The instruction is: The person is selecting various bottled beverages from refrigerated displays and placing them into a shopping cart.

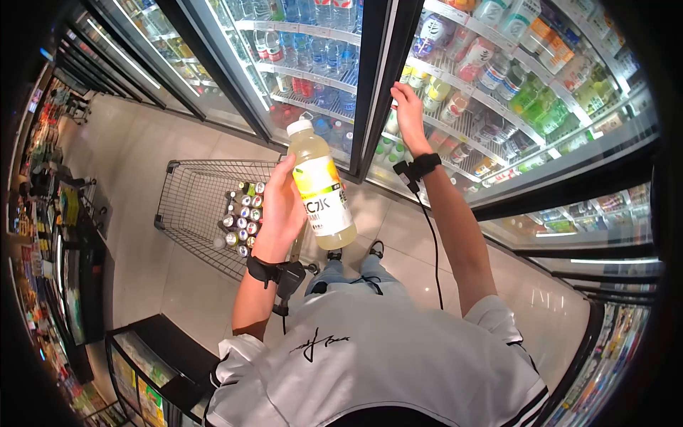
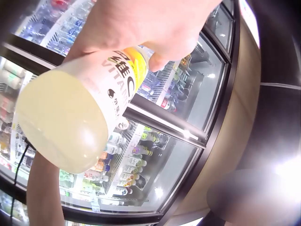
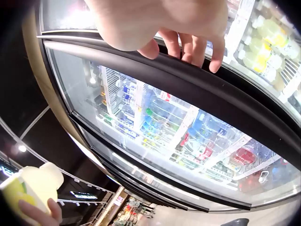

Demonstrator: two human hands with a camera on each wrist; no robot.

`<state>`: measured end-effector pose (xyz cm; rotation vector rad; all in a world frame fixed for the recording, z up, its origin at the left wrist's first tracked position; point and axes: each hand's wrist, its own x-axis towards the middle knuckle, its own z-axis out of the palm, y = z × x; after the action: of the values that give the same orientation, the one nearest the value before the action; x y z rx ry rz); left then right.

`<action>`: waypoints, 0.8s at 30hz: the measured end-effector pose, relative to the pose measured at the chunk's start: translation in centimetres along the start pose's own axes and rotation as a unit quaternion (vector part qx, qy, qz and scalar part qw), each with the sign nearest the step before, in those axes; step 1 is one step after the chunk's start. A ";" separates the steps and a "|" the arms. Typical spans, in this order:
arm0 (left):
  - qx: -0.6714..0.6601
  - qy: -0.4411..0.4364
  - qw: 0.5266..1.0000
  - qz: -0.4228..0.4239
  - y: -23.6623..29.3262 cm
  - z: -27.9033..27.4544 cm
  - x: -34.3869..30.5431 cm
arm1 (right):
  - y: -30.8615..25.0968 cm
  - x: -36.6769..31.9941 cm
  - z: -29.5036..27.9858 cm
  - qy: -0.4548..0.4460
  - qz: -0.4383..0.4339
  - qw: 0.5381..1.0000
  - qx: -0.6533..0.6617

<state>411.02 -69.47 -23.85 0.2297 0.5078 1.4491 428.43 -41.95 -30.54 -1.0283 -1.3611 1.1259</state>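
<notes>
My left hand (image 1: 283, 210) grips a pale yellow bottle (image 1: 320, 188) with a white cap and a white-and-yellow label, held upright, slightly tilted, in front of the coolers. In the left wrist view the same bottle (image 2: 63, 120) shows its base, the hand (image 2: 146, 26) wrapped round its labelled side. My right hand (image 1: 410, 117) is at the black-framed edge of a glass cooler door (image 1: 375, 92). The right wrist view shows the fingers of that hand (image 3: 164, 28) curled over the dark door frame (image 3: 171, 77).
A wire shopping cart (image 1: 186, 162) stands on the floor at the left, several cans and bottles (image 1: 243, 220) inside. Drink-filled cooler shelves (image 1: 491, 107) are behind and right of the door. A black-framed display stand (image 1: 167, 341) is at the lower left.
</notes>
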 end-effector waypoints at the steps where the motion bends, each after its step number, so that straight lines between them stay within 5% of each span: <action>1: 0.022 0.013 1.000 0.018 -0.6 0.9 0.3 | -0.1 -0.1 -0.6 -0.011 0.002 1.000 0.006; 6: 0.106 0.033 0.992 0.066 -3.6 5.0 1.5 | -3.8 -6.9 -5.3 -0.129 0.100 0.983 0.081; 8: 0.130 0.057 0.986 0.085 -4.6 6.5 2.0 | -4.5 -10.5 -7.1 -0.232 0.222 0.933 0.165; 11: 0.165 0.055 0.979 0.109 -5.4 8.8 3.2 | -8.6 -16.0 -8.9 -0.407 0.295 0.805 0.315; 14: 0.250 0.141 0.948 0.137 -6.0 10.1 4.7 | -11.5 -17.1 -9.0 -0.482 0.264 0.782 0.294; 24: 0.171 -0.067 0.979 0.084 -3.3 6.7 5.2 | -12.6 -17.9 -7.6 -0.399 0.293 0.805 0.327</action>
<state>417.24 -63.74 -20.50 0.6528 0.6382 1.4908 437.59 -61.24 -21.45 -0.4304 -1.0809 2.4890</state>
